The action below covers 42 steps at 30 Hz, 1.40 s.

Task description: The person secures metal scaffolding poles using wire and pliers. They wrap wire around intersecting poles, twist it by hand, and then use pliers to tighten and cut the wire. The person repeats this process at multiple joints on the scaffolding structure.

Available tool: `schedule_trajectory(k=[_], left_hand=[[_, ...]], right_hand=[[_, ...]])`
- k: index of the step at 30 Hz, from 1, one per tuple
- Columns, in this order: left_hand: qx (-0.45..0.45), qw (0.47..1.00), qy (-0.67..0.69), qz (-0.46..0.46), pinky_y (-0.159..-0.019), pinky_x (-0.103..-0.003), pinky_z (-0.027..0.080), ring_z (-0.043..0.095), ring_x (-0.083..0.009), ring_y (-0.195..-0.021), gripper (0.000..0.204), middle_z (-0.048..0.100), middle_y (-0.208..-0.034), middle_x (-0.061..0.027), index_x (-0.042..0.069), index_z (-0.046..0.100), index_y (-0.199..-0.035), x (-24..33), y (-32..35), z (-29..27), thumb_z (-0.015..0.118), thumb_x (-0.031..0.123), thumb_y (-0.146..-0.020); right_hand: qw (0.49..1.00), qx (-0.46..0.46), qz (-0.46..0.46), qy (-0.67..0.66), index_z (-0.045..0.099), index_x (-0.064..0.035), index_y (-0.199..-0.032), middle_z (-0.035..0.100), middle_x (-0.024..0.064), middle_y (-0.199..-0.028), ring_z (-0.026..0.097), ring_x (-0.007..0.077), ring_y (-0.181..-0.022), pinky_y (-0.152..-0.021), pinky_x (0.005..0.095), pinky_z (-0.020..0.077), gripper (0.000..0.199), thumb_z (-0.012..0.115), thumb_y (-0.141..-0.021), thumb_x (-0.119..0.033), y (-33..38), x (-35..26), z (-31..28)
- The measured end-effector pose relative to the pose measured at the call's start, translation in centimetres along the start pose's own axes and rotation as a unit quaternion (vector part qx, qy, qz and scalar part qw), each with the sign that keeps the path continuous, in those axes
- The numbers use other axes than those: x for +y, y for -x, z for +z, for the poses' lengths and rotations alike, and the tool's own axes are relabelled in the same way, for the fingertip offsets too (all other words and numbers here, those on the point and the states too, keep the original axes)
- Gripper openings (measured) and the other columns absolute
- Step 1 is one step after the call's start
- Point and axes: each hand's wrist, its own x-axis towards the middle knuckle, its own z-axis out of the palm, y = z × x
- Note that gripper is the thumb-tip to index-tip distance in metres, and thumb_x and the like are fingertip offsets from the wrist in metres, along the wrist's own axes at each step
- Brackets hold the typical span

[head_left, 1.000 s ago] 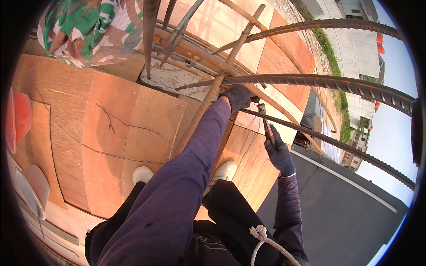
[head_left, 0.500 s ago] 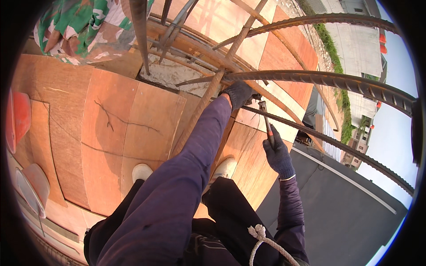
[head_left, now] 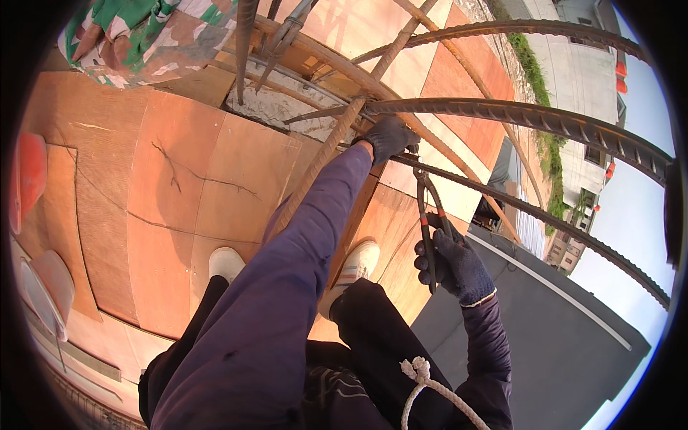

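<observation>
Pliers point(head_left: 428, 215) hang from my right hand point(head_left: 453, 266), whose gloved fingers are curled shut round the two handles, low down by their ends. Gripping that far from the head gives me leverage, I judge, and the nose points up at the crossing of the ribbed steel bars just beside my other hand. My left hand point(head_left: 388, 136) is stretched out at full arm's length and closed round the rebar point(head_left: 516, 115) where the thick curved bar meets the slanting rusty one point(head_left: 337, 143); held there, it steadies the joint so the tool can work on it. I cannot tell whether any wire sits in the plier nose. The bars run out past the far edge of the plywood deck point(head_left: 179, 186), which is why I lean forward with both shoes point(head_left: 355, 261) planted near that edge. A knotted white rope point(head_left: 419, 376) hangs at my waist. Another person's camouflage clothing point(head_left: 143, 32) shows at the deck's far left corner.
</observation>
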Motion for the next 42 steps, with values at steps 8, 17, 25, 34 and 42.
schedule_trajectory(k=[8,17,25,34,42], left_hand=[[0.397,0.917,0.028,-0.016,-0.078,-0.046,0.055,0.070,-0.0360,-0.082,0.031,0.071,-0.089,-0.0192,0.003,0.067,-0.109,2.4,7.7,4.2,0.063,0.033,-0.102],[-0.048,0.712,0.676,-0.183,-0.087,-0.036,0.059,0.071,-0.0217,-0.101,0.034,0.071,-0.117,-0.0118,0.006,0.063,-0.127,7.1,12.4,8.8,0.059,0.032,-0.107],[0.006,0.727,0.662,-0.182,-0.061,-0.036,0.056,0.057,-0.0169,-0.062,0.018,0.055,-0.074,-0.0040,0.007,0.056,-0.085,7.9,10.3,10.0,0.064,0.017,-0.098],[0.178,0.909,0.261,-0.272,-0.056,-0.036,0.054,0.064,-0.0185,-0.062,0.019,0.064,-0.077,-0.0111,0.000,0.055,-0.095,8.6,9.1,12.5,0.063,0.017,-0.089],[-0.006,0.739,0.644,-0.196,-0.101,-0.047,0.061,0.063,-0.0349,-0.127,0.061,0.053,-0.144,-0.0263,-0.006,0.047,-0.143,9.3,11.9,9.7,0.070,0.032,-0.101]], right_hand=[[0.984,-0.083,-0.047,-0.149,0.047,-0.0207,-0.150,0.060,0.0133,-0.105,0.063,0.0244,-0.082,-0.064,0.0373,0.0527,0.048,0.061,-0.108,-0.039,-2.3,5.2,-1.1],[0.840,-0.257,-0.005,-0.478,0.040,-0.0081,-0.155,0.054,0.0072,-0.107,0.054,0.0165,-0.086,-0.062,0.0279,0.0480,0.053,0.053,-0.111,-0.035,-2.4,7.0,-1.7],[0.979,-0.092,-0.048,-0.174,0.048,0.0027,-0.139,0.061,0.0076,-0.093,0.059,0.0145,-0.068,-0.054,0.0278,0.0500,0.063,0.046,-0.112,-0.053,-0.9,5.3,-3.6],[0.891,0.131,-0.240,0.362,0.065,-0.0002,-0.124,0.070,0.0059,-0.091,0.068,0.0131,-0.074,-0.066,0.0288,0.0537,0.037,0.075,-0.098,-0.023,-1.2,5.3,-3.5],[0.903,-0.223,-0.024,-0.367,0.049,0.0040,-0.138,0.059,0.0060,-0.101,0.056,0.0088,-0.077,-0.062,0.0227,0.0483,0.048,0.064,-0.106,-0.029,-0.9,7.3,-4.4]])
